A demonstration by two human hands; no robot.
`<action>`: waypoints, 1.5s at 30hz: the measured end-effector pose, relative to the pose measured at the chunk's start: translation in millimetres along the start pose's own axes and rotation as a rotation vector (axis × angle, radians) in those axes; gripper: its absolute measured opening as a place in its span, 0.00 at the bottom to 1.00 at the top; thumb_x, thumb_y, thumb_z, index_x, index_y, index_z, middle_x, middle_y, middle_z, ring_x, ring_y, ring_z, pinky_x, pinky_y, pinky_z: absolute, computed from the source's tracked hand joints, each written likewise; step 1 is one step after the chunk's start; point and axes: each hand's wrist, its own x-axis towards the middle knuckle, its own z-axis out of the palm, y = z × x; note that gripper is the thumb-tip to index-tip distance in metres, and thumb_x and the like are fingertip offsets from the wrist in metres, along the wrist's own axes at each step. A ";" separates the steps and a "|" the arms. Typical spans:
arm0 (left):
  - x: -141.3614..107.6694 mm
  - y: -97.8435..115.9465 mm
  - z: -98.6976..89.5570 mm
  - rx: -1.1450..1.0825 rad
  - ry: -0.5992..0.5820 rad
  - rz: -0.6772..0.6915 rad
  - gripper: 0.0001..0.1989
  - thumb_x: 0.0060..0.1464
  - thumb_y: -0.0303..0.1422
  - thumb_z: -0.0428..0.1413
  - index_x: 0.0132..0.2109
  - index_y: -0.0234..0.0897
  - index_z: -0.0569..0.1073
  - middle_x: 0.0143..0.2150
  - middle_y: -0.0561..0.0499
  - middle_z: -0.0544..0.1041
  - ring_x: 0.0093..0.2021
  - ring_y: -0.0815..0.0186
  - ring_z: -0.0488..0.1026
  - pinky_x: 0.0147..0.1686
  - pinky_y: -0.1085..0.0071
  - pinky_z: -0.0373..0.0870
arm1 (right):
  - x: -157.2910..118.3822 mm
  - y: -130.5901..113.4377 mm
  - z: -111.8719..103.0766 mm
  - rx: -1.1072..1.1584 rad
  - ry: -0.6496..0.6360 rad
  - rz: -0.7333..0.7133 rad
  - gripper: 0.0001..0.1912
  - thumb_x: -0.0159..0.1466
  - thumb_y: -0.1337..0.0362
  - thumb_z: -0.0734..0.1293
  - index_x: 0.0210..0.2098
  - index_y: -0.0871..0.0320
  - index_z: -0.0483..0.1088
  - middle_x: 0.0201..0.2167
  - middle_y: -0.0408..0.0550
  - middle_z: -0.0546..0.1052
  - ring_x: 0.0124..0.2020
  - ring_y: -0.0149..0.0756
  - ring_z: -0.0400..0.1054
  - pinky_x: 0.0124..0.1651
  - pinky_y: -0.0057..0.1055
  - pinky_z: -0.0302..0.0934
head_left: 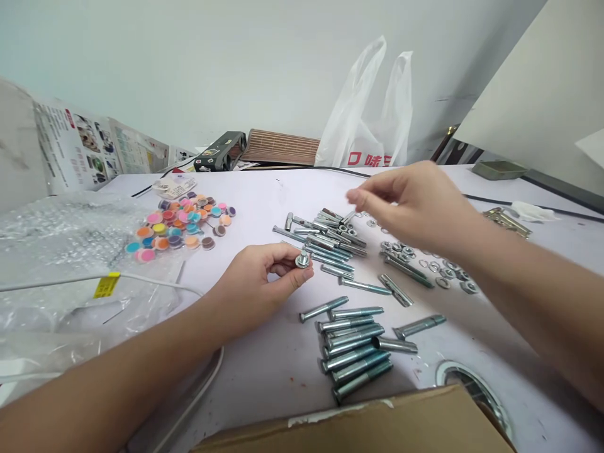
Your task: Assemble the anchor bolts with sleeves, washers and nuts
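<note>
My left hand (264,277) is closed in a pinch around a metal bolt (302,258). The bolt's end points up toward me, with a washer around it, and its lower part is hidden by my fingers. Over the far side of the pile, my right hand (410,201) has its thumb and fingertips drawn together; I cannot make out anything between them. Below it lie loose bolts and metal sleeves (330,236), with nuts and washers (443,270) to the right. Nearer me, several bolts (356,362) lie roughly side by side on the white table (264,390).
Colourful round discs (179,226) lie at left by clear plastic wrap (85,245) and a white cable (160,284). A cardboard box (368,428) stands at the front edge, beside a round metal-rimmed hole (491,396). A white plastic bag (363,119) stands at the back.
</note>
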 end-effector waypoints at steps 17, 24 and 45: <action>-1.4 -0.6 3.1 0.001 0.056 -0.118 0.11 0.56 0.41 0.63 0.38 0.37 0.77 0.37 0.55 0.80 0.37 0.70 0.76 0.38 0.74 0.70 | 4.0 95.8 -10.6 -0.158 -0.427 0.276 0.11 0.64 0.55 0.71 0.34 0.55 0.80 0.28 0.44 0.72 0.27 0.48 0.69 0.24 0.36 0.59; -1.4 2.4 3.0 -0.058 0.041 -0.103 0.10 0.56 0.39 0.63 0.38 0.36 0.77 0.37 0.56 0.81 0.37 0.72 0.77 0.38 0.77 0.70 | -3.8 8.1 3.1 0.501 -0.331 -0.077 0.13 0.73 0.55 0.72 0.42 0.60 0.78 0.35 0.47 0.74 0.33 0.48 0.69 0.32 0.35 0.62; 2.1 1.3 0.7 -0.027 0.024 0.020 0.11 0.57 0.36 0.60 0.31 0.33 0.72 0.28 0.56 0.73 0.31 0.72 0.69 0.31 0.77 0.65 | -24.4 -34.9 41.8 0.409 -0.156 -0.247 0.11 0.67 0.71 0.76 0.46 0.60 0.74 0.36 0.42 0.72 0.37 0.48 0.67 0.39 0.33 0.58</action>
